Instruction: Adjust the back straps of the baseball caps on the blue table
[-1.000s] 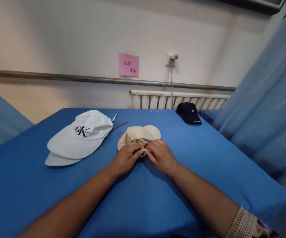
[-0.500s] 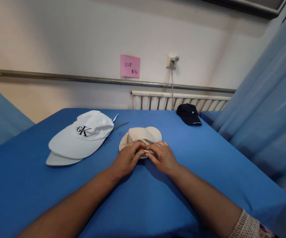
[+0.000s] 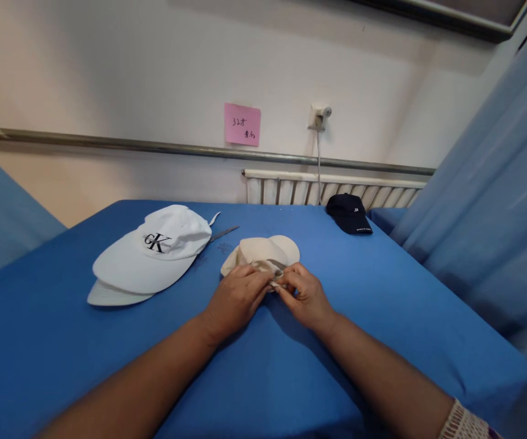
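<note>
Head view: my left hand (image 3: 238, 299) and right hand (image 3: 304, 292) pinch the beige cap (image 3: 263, 253)'s back strap; adjusting it needs a steady pull.

We seem to be in a hospital ward: a blue-sheeted bed (image 3: 382, 317) fills the view, blue privacy curtains (image 3: 496, 201) hang at three o'clock, and at twelve o'clock run a metal wall rail (image 3: 108, 144), white radiator (image 3: 336, 188), wall socket (image 3: 318, 116) and pink note (image 3: 242, 124).

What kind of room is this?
Probably a hospital ward or clinic room: pale blue fabric curtains, a long metal wall rail, a blue-sheeted bed-like surface and a white ribbed radiator.
</note>
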